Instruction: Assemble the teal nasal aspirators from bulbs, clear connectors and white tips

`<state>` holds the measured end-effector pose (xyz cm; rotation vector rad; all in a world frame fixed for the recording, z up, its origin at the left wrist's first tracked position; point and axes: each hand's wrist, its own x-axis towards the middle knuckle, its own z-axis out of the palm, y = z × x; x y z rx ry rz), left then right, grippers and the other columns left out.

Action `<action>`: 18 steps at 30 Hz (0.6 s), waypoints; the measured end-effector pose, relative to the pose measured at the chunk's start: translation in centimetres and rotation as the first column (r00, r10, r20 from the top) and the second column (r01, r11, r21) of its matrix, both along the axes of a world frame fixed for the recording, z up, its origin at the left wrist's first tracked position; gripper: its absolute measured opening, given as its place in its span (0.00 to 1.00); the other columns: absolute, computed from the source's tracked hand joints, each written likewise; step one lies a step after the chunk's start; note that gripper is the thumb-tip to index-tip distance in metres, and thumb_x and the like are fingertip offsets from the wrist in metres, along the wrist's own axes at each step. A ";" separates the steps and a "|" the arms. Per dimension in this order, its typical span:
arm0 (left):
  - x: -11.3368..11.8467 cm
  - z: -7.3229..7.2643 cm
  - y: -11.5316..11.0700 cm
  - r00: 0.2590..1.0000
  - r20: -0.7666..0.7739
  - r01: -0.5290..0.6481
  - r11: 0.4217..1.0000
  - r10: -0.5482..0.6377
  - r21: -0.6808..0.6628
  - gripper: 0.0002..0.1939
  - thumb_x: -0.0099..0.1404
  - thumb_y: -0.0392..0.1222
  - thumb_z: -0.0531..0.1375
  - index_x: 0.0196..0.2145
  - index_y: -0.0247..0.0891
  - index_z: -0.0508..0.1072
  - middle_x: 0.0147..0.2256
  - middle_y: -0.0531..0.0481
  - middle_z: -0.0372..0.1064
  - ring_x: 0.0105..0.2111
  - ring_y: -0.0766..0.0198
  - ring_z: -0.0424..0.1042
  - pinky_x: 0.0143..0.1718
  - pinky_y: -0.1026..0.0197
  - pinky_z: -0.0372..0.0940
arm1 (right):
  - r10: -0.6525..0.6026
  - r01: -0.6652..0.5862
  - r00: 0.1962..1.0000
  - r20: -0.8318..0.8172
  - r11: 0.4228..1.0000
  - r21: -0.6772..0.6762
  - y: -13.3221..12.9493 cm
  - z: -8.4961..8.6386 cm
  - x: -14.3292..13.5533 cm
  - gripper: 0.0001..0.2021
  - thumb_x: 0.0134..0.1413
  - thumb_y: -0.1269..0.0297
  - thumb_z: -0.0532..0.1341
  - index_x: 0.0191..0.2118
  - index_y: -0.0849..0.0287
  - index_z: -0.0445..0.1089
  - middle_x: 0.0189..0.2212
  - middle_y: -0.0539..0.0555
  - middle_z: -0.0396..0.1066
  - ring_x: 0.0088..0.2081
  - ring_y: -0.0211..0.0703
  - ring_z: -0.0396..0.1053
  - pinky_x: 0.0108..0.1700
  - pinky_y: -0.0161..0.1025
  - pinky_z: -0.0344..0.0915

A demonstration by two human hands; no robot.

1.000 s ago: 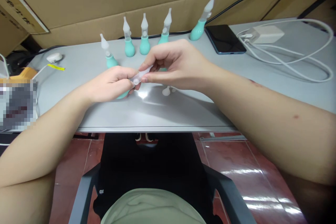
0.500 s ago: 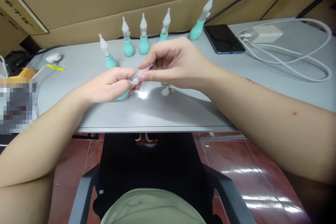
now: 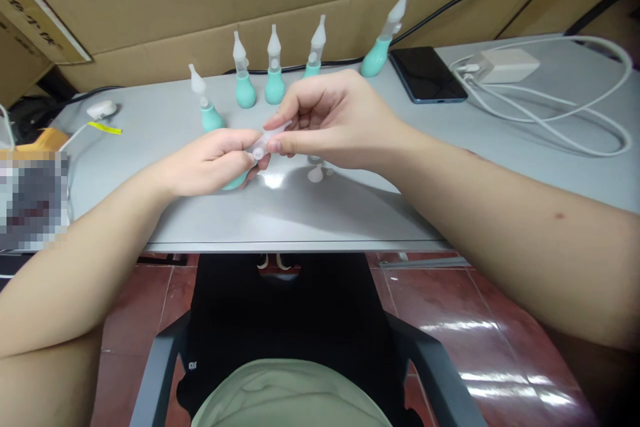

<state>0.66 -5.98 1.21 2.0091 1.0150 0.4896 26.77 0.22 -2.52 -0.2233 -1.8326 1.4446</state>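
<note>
My left hand (image 3: 213, 159) is closed around a bulb aspirator; its teal bulb (image 3: 236, 181) shows below the palm and its clear neck (image 3: 259, 152) between thumb and fingers. My right hand (image 3: 327, 121) pinches the whitish tip (image 3: 277, 131) of the same aspirator, which points to the upper right. Both hands are close together above the grey table. Small translucent pieces (image 3: 315, 173) lie on the table below my right hand. Behind the hands stand several teal bulb aspirators with white tips, one (image 3: 245, 90) near the middle and one leaning at the right (image 3: 375, 59).
A dark phone (image 3: 428, 75) and a white charger (image 3: 509, 65) with a looped cable lie at the right of the table (image 3: 300, 227). A cardboard wall (image 3: 175, 0) rises behind. At the left are a white round device (image 3: 102, 109) and an orange object (image 3: 45, 140).
</note>
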 end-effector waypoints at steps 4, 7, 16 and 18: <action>0.0 -0.1 0.0 1.000 0.023 -0.004 1.000 0.004 -0.016 0.06 0.73 0.43 0.60 0.41 0.41 0.76 0.32 0.51 0.77 0.33 0.60 0.72 0.36 0.58 0.67 | -0.036 0.036 0.999 0.007 0.999 0.010 -0.2 0.0 -0.1 0.21 0.63 0.57 0.91 0.40 0.56 0.80 0.39 0.51 0.88 0.44 0.50 0.93 0.53 0.45 0.95; 0.0 -0.2 0.1 0.999 0.041 0.011 1.000 -0.010 -0.021 0.05 0.74 0.42 0.61 0.41 0.41 0.76 0.32 0.51 0.76 0.32 0.60 0.71 0.35 0.57 0.65 | -0.042 0.042 0.999 0.012 0.999 -0.002 -0.5 0.2 -0.1 0.21 0.63 0.56 0.90 0.41 0.57 0.79 0.38 0.51 0.85 0.44 0.50 0.92 0.53 0.46 0.95; -0.3 -0.6 0.4 0.995 0.076 0.073 0.997 -0.072 -0.018 0.03 0.75 0.41 0.61 0.43 0.42 0.76 0.32 0.51 0.76 0.33 0.59 0.72 0.35 0.57 0.67 | -0.049 0.050 0.998 0.046 0.998 -0.023 -0.3 0.0 0.0 0.25 0.60 0.52 0.92 0.43 0.56 0.79 0.37 0.53 0.81 0.45 0.54 0.91 0.50 0.47 0.94; -0.3 -0.7 0.5 0.994 0.075 0.076 0.997 -0.074 -0.017 0.03 0.75 0.41 0.62 0.43 0.42 0.76 0.33 0.50 0.77 0.33 0.59 0.72 0.36 0.56 0.68 | -0.050 0.051 0.998 0.042 0.999 -0.014 -0.1 0.0 -0.1 0.23 0.59 0.55 0.92 0.42 0.56 0.79 0.37 0.54 0.82 0.45 0.54 0.91 0.48 0.46 0.93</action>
